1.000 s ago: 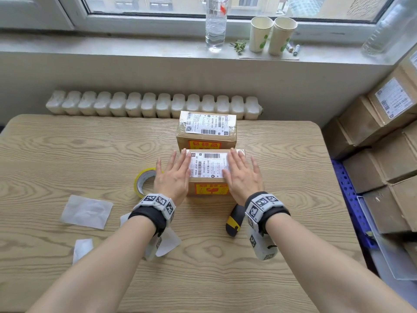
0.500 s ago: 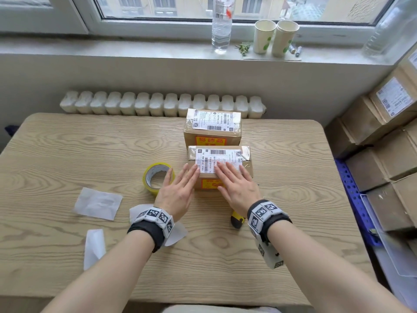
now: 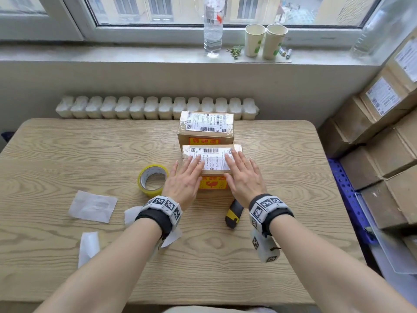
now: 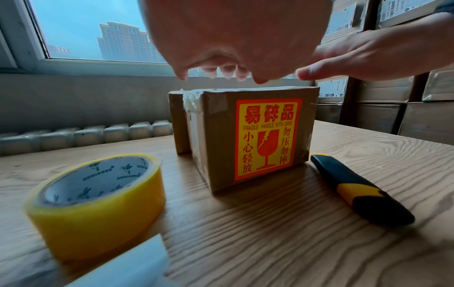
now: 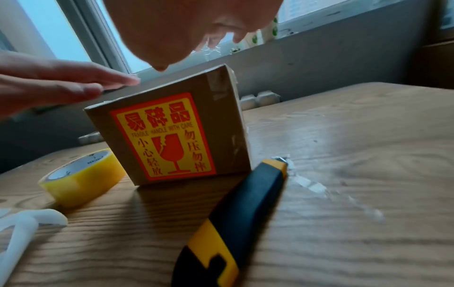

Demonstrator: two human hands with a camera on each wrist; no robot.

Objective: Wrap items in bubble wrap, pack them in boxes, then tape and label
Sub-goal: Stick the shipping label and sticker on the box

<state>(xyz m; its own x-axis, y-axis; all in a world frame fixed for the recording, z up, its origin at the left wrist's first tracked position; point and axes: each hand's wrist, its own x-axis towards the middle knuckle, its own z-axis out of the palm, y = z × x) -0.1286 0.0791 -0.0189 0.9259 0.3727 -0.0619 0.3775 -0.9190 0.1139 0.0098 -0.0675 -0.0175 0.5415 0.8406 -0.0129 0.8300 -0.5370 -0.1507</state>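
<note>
The near box [image 3: 212, 168] looks close to finished: it is closed, clear tape shines over its edges, a white shipping label [image 3: 211, 158] lies on its top, and a red and yellow fragile sticker [image 4: 267, 138] covers the side facing the person. What seems to be in hand is the last smoothing of that label. The left hand [image 3: 186, 179] and the right hand [image 3: 243, 177] both lie over the top of the box with fingers straight and spread, fingertips on the label, gripping nothing; from the wrist views I cannot tell how firmly they press.

Just behind this box, touching or nearly touching it, stands a second box [image 3: 205, 127], also taped, labelled and stickered, so two parcels appear done. Whether more items wait to be wrapped I cannot tell; no bubble wrap or loose item shows on the table [image 3: 67, 150].

The near box is brown cardboard, squat and clean-cornered, with tape slightly wrinkled at its left end.

Left of the box lies a yellow tape roll [image 3: 153, 180], flat on its side. In front of the box, to the right, lies a black and yellow cutter [image 3: 233, 213]. Further left of the box lie white backing papers [image 3: 92, 206], likely peeled from labels.
</note>
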